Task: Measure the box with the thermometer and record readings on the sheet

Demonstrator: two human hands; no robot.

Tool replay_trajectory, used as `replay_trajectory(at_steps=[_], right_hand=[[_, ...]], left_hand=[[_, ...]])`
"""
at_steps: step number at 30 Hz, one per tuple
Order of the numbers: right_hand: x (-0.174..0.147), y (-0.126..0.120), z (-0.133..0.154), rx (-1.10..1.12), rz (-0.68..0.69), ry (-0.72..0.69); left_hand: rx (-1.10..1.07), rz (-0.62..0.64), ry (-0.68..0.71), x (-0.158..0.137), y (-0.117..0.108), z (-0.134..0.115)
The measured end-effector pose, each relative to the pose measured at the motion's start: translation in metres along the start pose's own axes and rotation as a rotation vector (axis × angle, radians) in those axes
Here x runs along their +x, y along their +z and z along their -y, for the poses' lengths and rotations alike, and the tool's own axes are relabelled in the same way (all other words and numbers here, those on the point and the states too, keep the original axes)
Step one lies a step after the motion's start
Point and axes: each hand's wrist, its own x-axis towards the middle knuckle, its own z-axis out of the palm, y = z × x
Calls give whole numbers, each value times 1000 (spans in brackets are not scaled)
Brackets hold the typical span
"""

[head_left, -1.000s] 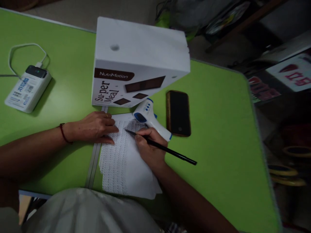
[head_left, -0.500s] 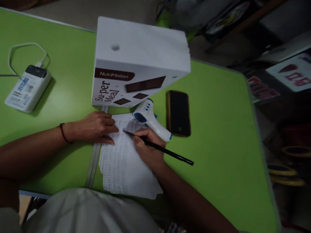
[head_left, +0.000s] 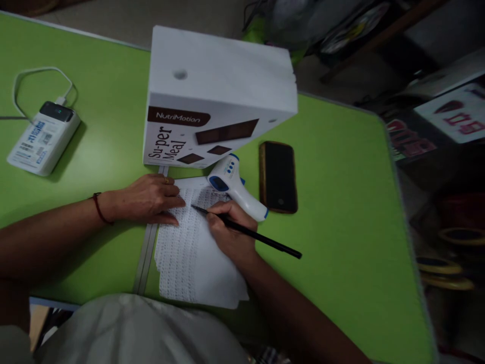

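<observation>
My right hand [head_left: 233,227] grips a long black pen [head_left: 265,239], its tip on or just over the sheets of paper [head_left: 215,273]. Rows of small writing cover the left part of the top sheet; its right part is blank. With fingers stretched out, my left hand [head_left: 151,199] lies flat at the paper's upper left edge. A white and blue infrared thermometer [head_left: 242,194] rests on the top of the sheets, close beyond my right hand. The far end of the paper is partly hidden by the thermometer.
Behind the paper stands a large white box [head_left: 220,76] printed "NutriMotion". A dark phone [head_left: 279,177] lies to the right of the thermometer. At left, a white power bank [head_left: 45,136] has a cable plugged in. A metal seam [head_left: 146,258] crosses the green table [head_left: 348,212].
The lower end of the paper has shifted slightly to the left. The pen tip has barely moved, and my left hand stays in place.
</observation>
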Motion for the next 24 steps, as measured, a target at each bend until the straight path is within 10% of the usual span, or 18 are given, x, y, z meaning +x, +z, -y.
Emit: replay_trajectory(at_steps=[24], right_hand=[[-1, -3, -1, 43, 30, 22]], left_hand=[[10, 9, 0, 0, 1, 0]])
